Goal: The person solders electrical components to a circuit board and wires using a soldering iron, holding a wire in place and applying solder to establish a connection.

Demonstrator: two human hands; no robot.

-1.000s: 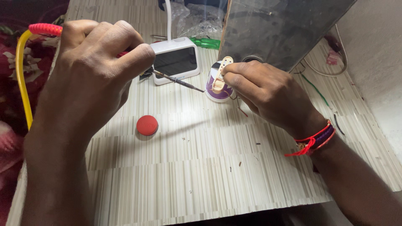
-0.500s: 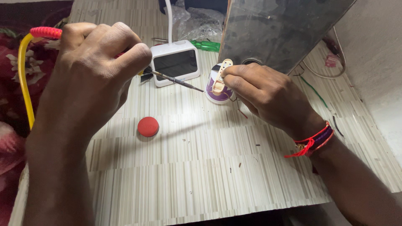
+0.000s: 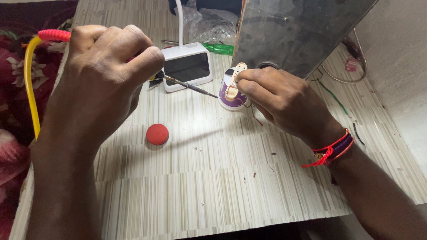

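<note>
The left hand [image 3: 104, 66] is closed in a firm grip around the handle of a soldering iron [image 3: 189, 84] — its thin dark shaft juts out from under the fingers and slants down to the right, the tip ending just beside a small purple tub [image 3: 232, 95] on the bench [image 3: 222, 178]. A red collar and a yellow cable [image 3: 29, 84] leave the iron behind the hand and curve down past the bench's left edge. The right hand [image 3: 284, 100] has its thumb and forefinger pinched together on a small pale strip-shaped part [image 3: 235, 80], held tilted over the purple tub; whether the part touches the tub I cannot tell. A red thread band [image 3: 331, 149] circles the right wrist. Behind the iron's shaft stands a small white box with a dark screen [image 3: 187, 66], a green-handled tool [image 3: 218, 48] beyond it. A round red cap [image 3: 157, 134] lies alone on the striped bench — well apart from both hands. A large grey metal sheet [image 3: 293, 31] leans at the back right.
</note>
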